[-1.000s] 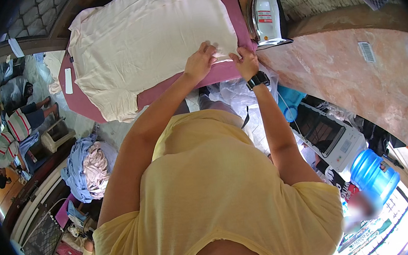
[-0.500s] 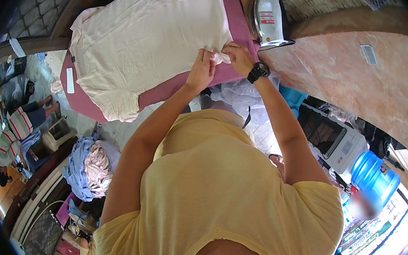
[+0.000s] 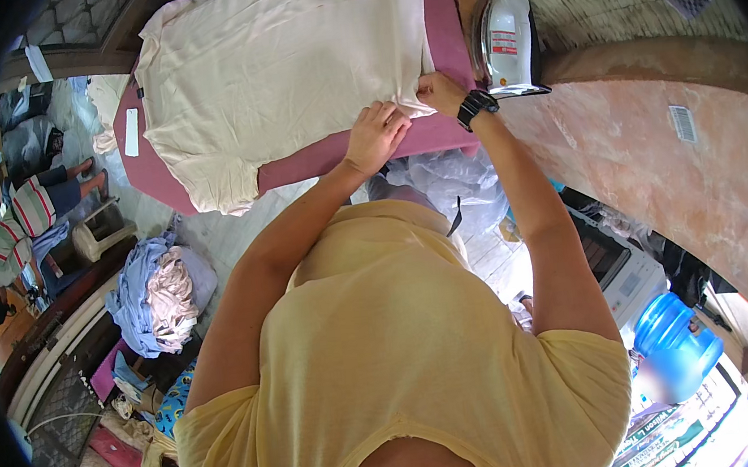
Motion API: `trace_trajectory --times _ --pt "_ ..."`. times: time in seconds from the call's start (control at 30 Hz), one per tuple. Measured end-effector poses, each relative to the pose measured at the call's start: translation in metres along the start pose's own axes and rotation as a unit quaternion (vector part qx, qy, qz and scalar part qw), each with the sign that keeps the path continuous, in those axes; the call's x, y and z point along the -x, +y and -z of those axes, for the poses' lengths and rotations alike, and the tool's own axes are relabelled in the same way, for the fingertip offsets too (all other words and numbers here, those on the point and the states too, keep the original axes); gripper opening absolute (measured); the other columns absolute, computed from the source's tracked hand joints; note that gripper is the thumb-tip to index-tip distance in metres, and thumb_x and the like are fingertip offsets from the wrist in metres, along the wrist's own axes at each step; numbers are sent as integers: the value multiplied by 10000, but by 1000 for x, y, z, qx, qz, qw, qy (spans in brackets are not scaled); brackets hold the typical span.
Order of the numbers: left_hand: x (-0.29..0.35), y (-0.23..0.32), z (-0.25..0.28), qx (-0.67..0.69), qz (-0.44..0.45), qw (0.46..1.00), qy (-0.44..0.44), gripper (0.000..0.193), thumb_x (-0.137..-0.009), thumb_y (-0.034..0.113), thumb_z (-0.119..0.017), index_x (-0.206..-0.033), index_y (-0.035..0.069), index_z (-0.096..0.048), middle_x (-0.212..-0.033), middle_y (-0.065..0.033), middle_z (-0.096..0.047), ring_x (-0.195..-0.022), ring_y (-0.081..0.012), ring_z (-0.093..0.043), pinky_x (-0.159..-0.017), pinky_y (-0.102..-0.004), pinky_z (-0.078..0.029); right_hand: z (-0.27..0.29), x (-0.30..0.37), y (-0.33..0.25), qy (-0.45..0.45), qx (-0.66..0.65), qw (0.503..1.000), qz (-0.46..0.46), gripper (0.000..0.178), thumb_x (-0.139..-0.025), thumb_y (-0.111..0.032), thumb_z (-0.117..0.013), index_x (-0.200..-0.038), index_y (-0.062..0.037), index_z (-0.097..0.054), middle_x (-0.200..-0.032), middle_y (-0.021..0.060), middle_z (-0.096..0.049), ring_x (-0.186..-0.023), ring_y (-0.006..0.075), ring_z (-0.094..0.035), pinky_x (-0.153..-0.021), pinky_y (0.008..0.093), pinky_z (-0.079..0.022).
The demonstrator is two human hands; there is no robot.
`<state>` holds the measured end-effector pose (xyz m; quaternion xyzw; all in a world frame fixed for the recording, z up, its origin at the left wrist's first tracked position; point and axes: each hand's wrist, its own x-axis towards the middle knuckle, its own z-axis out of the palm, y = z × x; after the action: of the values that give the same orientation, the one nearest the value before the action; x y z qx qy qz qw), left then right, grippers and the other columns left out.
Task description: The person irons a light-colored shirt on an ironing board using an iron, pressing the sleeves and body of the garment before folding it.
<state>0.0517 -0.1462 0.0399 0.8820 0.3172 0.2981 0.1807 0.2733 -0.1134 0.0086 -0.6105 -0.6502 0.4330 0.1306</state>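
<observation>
A cream short-sleeved shirt [image 3: 286, 71] lies spread on the padded maroon ironing board [image 3: 313, 160], with a few creases across it. Its sleeve [image 3: 223, 185] droops over the board's near edge at the left. At the shirt's near right corner, my right hand [image 3: 444, 94], with a black watch on the wrist, is closed in a pinch on the hem. Just left of it, my left hand [image 3: 379, 134] has its fingers curled together over the shirt's near edge. My left thumb is mostly hidden.
A white iron [image 3: 510, 40] rests on a stand at the board's right end. A white strip [image 3: 131, 133] lies at the left end. Heaped clothes [image 3: 159, 295] sit on the floor at left, with clear plastic [image 3: 454, 181] below the board. A blue water jug [image 3: 677, 339] stands lower right.
The bunched corner of the shirt now lies flatter. My left hand has turned over onto the edge, and my right hand has shifted slightly right. The whole view has moved a little.
</observation>
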Motion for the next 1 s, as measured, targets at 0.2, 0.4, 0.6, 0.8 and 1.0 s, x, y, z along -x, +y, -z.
trace_trajectory --times 0.2,0.4,0.6,0.8,1.0 --pt "10 -16 -17 29 62 998 -17 127 -855 127 -646 -929 71 -559 -920 -96 -555 -901 -290 -572 -798 -401 -487 10 0 -30 -24 87 996 -20 213 -785 -210 -666 -894 -32 -712 -889 215 -696 -864 380 -680 -757 446 -529" --pt "6 -14 -12 11 11 1000 3 113 -852 141 -650 -931 77 -601 -964 -83 -585 -913 -272 -574 -809 -397 -484 -2 -7 1 -31 23 999 -18 224 -762 -188 -675 -881 0 -706 -872 236 -690 -833 381 -685 -739 442 -534" --pt "5 -14 -5 -35 -23 999 30 104 -833 151 -673 -912 114 -616 -907 -44 -576 -851 -240 -557 -707 -371 -433 -2 -4 -7 -37 10 999 -17 230 -780 -156 -663 -924 20 -694 -884 227 -698 -851 352 -693 -756 408 -536" --pt "0 -11 -1 -28 -32 999 26 115 -818 149 -678 -913 122 -620 -913 -42 -574 -871 -244 -557 -714 -373 -425 -8 -6 16 -55 -139 989 22 182 -833 -6 -600 -992 19 -685 -822 19 -677 -748 75 -568 -638 263 -464" --pt "3 -13 -3 -40 -31 998 20 129 -808 155 -687 -917 124 -624 -920 -44 -575 -893 -252 -561 -722 -382 -421 0 -6 7 -80 -160 984 5 191 -813 8 -616 -988 13 -692 -852 -8 -670 -763 73 -566 -639 264 -459"
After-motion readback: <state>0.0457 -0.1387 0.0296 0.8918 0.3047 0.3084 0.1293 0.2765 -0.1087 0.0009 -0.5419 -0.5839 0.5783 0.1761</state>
